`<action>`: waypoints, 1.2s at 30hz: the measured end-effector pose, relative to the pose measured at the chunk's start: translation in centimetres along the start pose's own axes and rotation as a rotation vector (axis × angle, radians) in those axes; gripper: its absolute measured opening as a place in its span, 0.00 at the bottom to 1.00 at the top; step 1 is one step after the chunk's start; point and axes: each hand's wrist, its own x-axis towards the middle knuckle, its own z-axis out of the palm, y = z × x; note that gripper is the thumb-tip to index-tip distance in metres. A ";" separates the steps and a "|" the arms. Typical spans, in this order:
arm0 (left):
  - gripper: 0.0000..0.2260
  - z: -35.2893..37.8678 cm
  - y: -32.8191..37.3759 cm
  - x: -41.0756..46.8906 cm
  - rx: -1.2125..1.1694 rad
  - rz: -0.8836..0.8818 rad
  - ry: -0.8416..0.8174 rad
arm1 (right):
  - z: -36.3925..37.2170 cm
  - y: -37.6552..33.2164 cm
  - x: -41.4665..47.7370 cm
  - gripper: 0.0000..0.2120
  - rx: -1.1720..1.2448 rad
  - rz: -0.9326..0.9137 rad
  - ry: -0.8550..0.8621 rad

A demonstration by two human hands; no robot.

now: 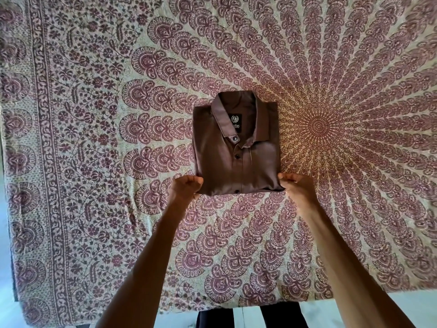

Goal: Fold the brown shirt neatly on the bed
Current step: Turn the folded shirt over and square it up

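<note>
Folded brown shirt [236, 162], fingers [195, 179] pinching near corners

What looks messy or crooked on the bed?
Almost nothing. The brown shirt lies folded into a tidy rectangle on the bedspread. Only its collar sits lopsided: it is open, with one side lying across the middle. The left hand and right hand grip the near corners.

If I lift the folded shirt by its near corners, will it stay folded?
Probably not: the shirt is thin cloth, so the far end would likely sag. Its sheen hints layers may slip apart. The left hand and right hand grip only the near corners.
</note>
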 end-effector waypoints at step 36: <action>0.12 0.2 -3.3 1.3 -0.059 0.040 0.122 | 0.2 2.4 -0.7 0.04 -0.006 -0.097 0.189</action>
